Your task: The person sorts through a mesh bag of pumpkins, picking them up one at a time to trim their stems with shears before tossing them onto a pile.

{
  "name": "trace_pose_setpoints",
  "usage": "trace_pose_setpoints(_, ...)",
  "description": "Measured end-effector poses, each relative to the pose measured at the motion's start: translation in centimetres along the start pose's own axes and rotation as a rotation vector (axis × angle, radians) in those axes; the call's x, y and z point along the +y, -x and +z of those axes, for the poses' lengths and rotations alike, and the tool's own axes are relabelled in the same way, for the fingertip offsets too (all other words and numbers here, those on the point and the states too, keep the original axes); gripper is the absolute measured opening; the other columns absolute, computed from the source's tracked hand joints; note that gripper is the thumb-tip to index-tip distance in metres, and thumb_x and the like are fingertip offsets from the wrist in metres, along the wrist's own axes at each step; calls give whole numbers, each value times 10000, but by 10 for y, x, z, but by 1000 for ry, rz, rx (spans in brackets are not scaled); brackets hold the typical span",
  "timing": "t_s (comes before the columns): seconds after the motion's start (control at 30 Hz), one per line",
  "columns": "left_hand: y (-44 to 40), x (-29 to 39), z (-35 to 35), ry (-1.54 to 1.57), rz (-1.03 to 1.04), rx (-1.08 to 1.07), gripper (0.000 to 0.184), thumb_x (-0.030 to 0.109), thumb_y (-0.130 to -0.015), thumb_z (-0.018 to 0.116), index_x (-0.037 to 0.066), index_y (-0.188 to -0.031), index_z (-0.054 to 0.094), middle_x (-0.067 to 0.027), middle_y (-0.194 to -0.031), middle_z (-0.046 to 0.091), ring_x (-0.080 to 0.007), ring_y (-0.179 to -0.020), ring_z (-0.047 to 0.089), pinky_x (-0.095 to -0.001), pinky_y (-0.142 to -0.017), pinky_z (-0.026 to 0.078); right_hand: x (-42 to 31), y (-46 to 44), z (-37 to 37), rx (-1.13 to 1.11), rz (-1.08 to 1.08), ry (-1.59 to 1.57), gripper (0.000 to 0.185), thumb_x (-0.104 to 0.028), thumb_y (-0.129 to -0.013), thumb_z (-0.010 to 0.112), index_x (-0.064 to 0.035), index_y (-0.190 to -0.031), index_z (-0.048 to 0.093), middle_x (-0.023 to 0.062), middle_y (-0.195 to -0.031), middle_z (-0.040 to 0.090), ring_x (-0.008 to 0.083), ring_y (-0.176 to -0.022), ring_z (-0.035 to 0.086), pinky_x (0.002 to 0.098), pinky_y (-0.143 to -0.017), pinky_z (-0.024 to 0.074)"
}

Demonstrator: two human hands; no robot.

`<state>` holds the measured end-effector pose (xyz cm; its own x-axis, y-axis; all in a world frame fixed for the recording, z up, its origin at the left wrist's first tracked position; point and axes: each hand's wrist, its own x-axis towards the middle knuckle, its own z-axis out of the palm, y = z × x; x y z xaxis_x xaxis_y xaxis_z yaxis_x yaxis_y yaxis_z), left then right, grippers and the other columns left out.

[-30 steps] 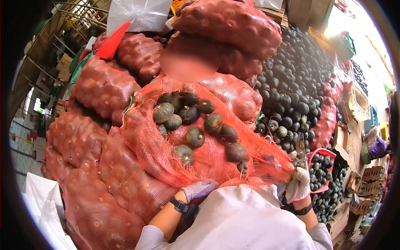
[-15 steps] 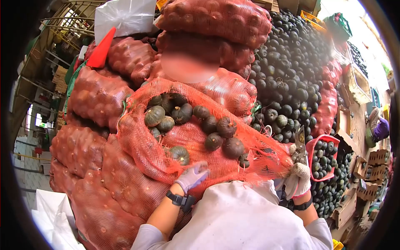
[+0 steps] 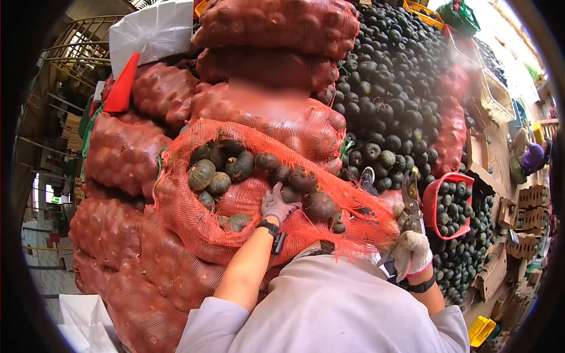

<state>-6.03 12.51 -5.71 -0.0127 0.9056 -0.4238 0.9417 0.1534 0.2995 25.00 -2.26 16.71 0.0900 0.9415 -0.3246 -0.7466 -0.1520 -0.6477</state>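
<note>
Several dark green squashes (image 3: 240,166) lie in the opened mouth of a red mesh bag (image 3: 182,206). My left hand (image 3: 279,204), in a thin pale glove, is over the bag with its fingers stretched out. Its fingertips reach a squash (image 3: 289,195) in the middle of the group; I see no grip round it. On the right, my right hand (image 3: 412,253) wears a white knitted glove and is closed on the handles of pruning shears (image 3: 411,200). Their blades point upward, beside the bag's frayed edge (image 3: 382,226).
Filled red mesh sacks (image 3: 132,273) are stacked around the open bag. A large heap of dark squashes (image 3: 388,88) lies at the back right. Nearby are a red basket (image 3: 428,206) of squashes, a red cone (image 3: 122,88), cardboard boxes (image 3: 521,232) and another person (image 3: 529,154).
My left hand has moved up and right from the bag's near edge to the squashes in the middle. The right hand still holds the shears. The whole view has shifted slightly.
</note>
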Motion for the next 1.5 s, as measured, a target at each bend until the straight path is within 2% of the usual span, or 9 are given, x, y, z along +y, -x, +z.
trace_pose_setpoints(0.1,-33,-85,82,784,14,-138,935,359,-634,911,93,-1381,415,-126,-1224,584,-293,-1129,595,-419,-941,511,10,5,-45,35,5,-12,632,-159,-786,647,-35,-1369,436,92,-1226,560,271,-1132,567,424,-980,478)
trace_pose_setpoints(0.3,92,-25,-39,2058,56,-609,691,377,-835,725,77,-1391,444,-161,-1246,606,-323,-1125,623,-469,-955,529,1,4,-47,-61,-67,62,675,-217,-868,612,-37,-1470,365,106,-1355,525,275,-1221,544,434,-1050,451)
trace_pose_setpoints(0.33,104,-22,-52,2223,141,-791,697,448,-869,674,86,-1417,438,-172,-1279,601,-358,-1141,616,-500,-966,521,-4,5,-26,57,-58,8,600,-174,-812,632,-37,-1361,435,129,-1162,606,272,-927,660,349,-666,590)
trace_pose_setpoints(0.37,111,-20,-62,2376,243,-982,712,520,-903,623,95,-1442,431,-183,-1313,595,-392,-1156,610,-532,-977,514,-6,3,-33,84,-18,99,606,-167,-799,643,-46,-1357,437,112,-1099,606,249,-885,653,328,-638,576)
trace_pose_setpoints(0.6,130,11,-84,2540,279,-608,807,668,-811,645,245,-1462,427,-184,-1498,407,-441,-1347,417,-576,-1050,438,-7,-21,-113,81,211,909,530,-77,-707,728,-71,-1196,525,3,-968,468,113,-860,454,271,-760,425)
trace_pose_setpoints(0.83,110,7,-71,2455,55,-307,788,671,-815,630,198,-1426,473,-156,-1430,492,-403,-1316,466,-555,-1060,434,-1,-37,-113,146,393,1073,614,-139,-727,788,-83,-1262,494,59,-969,572,163,-897,599,328,-766,519)
trace_pose_setpoints(1.07,112,8,-96,2430,12,-406,852,683,-805,633,149,-1441,443,-158,-1430,489,-420,-1280,489,-554,-1018,472,-13,-54,-144,696,-479,1229,640,-7,-802,668,-39,-1386,408,120,-1257,552,214,-1157,557,324,-1020,428)
trace_pose_setpoints(1.37,80,91,-113,2129,212,-496,887,652,-815,662,65,-1433,412,-157,-1416,504,-349,-1272,525,-482,-1104,414,20,-103,52,-432,-623,1512,457,-63,-726,701,-80,-1168,589,120,-854,585,303,-758,602,410,-712,508)
trace_pose_setpoints(1.5,76,103,-121,1995,245,-332,763,588,-859,644,76,-1395,466,-138,-1360,541,-305,-1231,549,-463,-1087,416,47,-114,54,-344,-750,1649,431,-141,-733,708,-92,-1146,595,127,-820,571,355,-770,581,446,-709,491)
